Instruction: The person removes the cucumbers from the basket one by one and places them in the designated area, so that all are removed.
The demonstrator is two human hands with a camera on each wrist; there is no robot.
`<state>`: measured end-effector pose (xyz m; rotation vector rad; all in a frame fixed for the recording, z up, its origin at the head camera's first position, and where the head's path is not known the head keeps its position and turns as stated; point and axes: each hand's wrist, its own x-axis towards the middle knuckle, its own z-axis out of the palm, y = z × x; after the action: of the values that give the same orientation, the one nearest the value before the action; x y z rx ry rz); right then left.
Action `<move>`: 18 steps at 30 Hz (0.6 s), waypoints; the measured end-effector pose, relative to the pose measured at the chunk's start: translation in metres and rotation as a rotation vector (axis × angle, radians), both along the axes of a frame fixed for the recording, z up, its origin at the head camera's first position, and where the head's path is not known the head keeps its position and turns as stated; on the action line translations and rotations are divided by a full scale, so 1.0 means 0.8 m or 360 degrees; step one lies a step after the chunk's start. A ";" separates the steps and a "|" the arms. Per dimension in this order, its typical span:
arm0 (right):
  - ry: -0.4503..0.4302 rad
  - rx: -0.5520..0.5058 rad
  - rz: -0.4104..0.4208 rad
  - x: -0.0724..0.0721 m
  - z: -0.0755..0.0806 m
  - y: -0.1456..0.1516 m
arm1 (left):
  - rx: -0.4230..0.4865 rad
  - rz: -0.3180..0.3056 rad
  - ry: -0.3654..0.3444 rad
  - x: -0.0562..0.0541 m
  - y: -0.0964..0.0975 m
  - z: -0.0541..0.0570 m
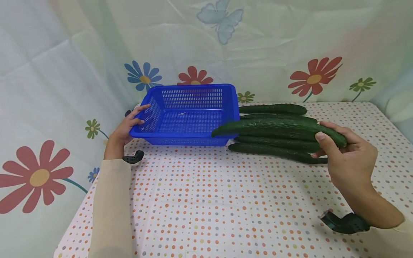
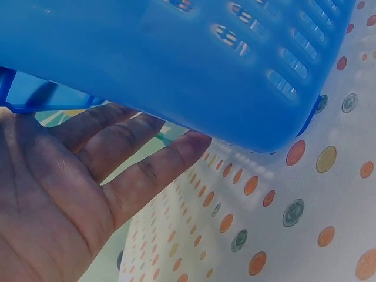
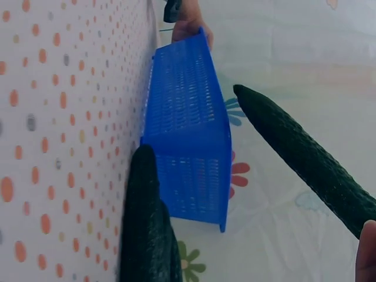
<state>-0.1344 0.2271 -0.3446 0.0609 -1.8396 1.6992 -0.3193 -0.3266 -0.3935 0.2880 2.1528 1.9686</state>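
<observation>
My right hand [image 1: 353, 154] grips a long dark green cucumber [image 1: 274, 129] near one end, thumb on the near side. Its far tip overlaps the right rim of the blue plastic basket [image 1: 190, 141] in the head view. In the right wrist view this cucumber [image 3: 305, 158] slants across the backdrop, with only part of the hand showing. At the basket's left end, my left hand [image 1: 124, 129] holds the rim, two digits reaching over it. The left wrist view shows other fingers [image 2: 147, 176] along the rim's edge. No cucumber shows inside the basket.
Several more cucumbers [image 1: 277, 152] lie side by side right of the basket, partly hidden by the held one. A dotted cloth [image 1: 206, 200] covers the table. Flower-printed sheets [image 1: 264, 46] hang behind and to the sides. Black wrist devices [image 1: 346, 222] sit on both arms.
</observation>
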 end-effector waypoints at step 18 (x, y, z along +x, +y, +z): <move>-0.0334 0.0448 -0.0087 0.017 -0.039 0.041 | 0.0037 0.0003 -0.0022 0.000 -0.002 -0.001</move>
<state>-0.1209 0.2598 -0.3756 -0.0537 -2.2058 1.4440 -0.3196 -0.3280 -0.3943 0.2752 2.1238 1.9925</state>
